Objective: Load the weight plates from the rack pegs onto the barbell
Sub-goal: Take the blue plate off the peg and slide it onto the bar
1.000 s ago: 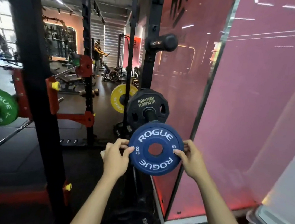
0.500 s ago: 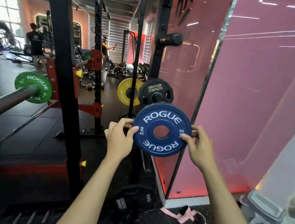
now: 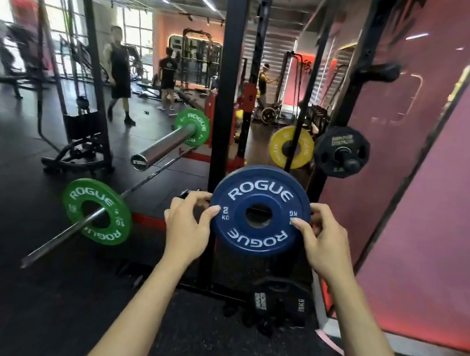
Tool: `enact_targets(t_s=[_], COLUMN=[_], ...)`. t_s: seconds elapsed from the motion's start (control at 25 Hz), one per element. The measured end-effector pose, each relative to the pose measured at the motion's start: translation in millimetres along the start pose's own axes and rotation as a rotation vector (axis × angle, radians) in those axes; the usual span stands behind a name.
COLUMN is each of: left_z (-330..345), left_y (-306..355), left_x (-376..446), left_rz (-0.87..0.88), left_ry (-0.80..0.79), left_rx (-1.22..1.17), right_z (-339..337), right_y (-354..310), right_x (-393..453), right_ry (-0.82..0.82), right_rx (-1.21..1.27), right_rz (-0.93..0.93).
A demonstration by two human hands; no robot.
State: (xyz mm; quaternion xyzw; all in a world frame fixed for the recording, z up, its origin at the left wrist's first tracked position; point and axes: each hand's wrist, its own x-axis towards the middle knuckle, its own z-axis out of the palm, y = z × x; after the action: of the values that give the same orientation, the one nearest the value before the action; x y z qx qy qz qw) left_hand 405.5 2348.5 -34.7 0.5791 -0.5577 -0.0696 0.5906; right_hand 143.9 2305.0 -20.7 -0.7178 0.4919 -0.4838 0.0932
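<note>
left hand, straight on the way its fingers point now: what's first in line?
The left hand points up and right, its fingers already gripping the blue plate at its left rim, so the plate comes first. Beyond it stands the black rack upright, though depth is unclear.

Five weight plates show on bars, pegs or in hand: one blue plate point(image 3: 260, 210), two green plates point(image 3: 96, 211) point(image 3: 192, 126), one yellow plate point(image 3: 291, 147), one black plate point(image 3: 341, 152). Two barbells point(image 3: 161, 149) point(image 3: 53, 245). Two hands point(image 3: 189, 225) point(image 3: 323, 243). Three people stand far back.
</note>
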Motion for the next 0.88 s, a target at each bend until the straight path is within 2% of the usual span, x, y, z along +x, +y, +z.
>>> enact_targets(t_s=[0.2, 0.32, 0.64, 0.88], left_z=[-102, -139, -202, -200], left_y=[-54, -90, -185, -233], left_x=[11, 30, 128, 194], left_rz=[-0.101, -0.161, -0.126, -0.124], left_ry=[0.152, 0.176, 0.106, -0.039], left_rx=[0.050, 0.065, 0.041, -0.014], right_z=[96, 144, 266, 311], right_y=[-78, -107, -165, -178], right_x=[-1, 6, 41, 69], right_ry=[-0.130, -0.153, -0.071, 0.047], right_rx=[0.111, 0.131, 0.088, 0.012], right_rz=[-0.064, -0.077, 0.006, 0.084])
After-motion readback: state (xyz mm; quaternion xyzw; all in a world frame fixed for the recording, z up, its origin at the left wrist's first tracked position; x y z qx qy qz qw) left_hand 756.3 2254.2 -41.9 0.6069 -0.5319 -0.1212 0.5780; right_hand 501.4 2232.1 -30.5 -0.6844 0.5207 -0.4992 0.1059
